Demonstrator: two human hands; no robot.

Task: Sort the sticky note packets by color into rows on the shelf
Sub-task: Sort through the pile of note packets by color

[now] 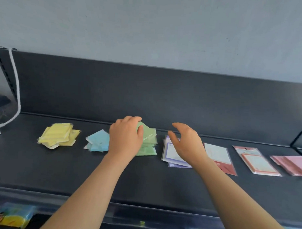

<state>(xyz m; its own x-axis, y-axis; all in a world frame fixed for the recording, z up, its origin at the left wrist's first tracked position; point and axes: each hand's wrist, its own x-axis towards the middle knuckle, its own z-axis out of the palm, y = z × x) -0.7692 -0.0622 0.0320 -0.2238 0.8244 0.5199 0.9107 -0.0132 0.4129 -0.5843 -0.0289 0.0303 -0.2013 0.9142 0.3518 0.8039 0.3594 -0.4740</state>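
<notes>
We saw the left hand (125,138) gripping a pale green plastic-wrapped sticky note packet (145,131) atop the green pile (148,149) on the dark grey shelf (144,179), between the light blue pile (96,143) and the purple-edged packets (171,156); the right hand (188,144) hovered above those, fingers loosely spread

The dark shelf (144,179) carries a yellow pile (57,136) and blue pile (96,143) left of the left hand (125,139), green pile (149,148) under it.

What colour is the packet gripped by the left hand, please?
The flat wrapped packet is pale green; head view.
</notes>
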